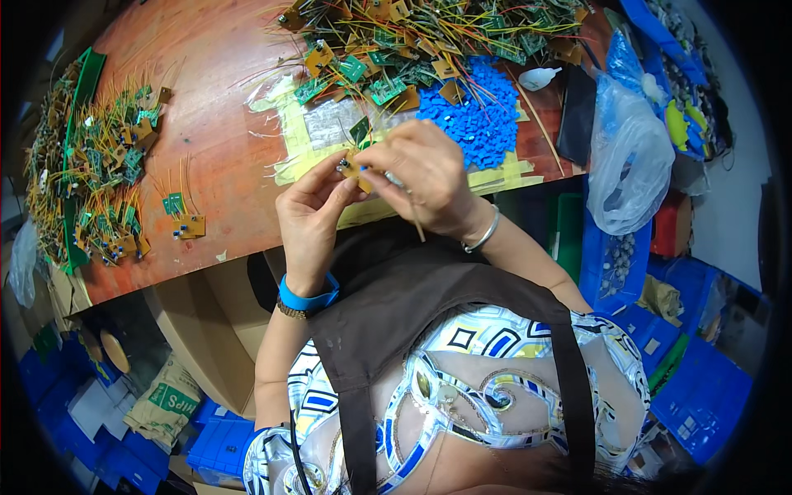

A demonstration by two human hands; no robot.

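Note:
Above the table's near edge, my left hand (313,202) pinches a small orange-brown circuit board (353,167) between thumb and fingertips. A dark component stands on the board, and a small green board (359,130) shows just beyond it. My right hand (429,173) is closed round a thin stick (419,224), whose lower end sticks out below the palm. A small blue piece (363,168) sits at the right fingertips, against the board. My fingers partly hide the board and the stick's other end.
Loose blue pieces (474,120) lie heaped beyond my right hand. A tangle of wired boards (396,49) covers the far side. More wired boards (120,165) are piled left, beside a green divider (85,82). A plastic bag (627,157) hangs at the right edge.

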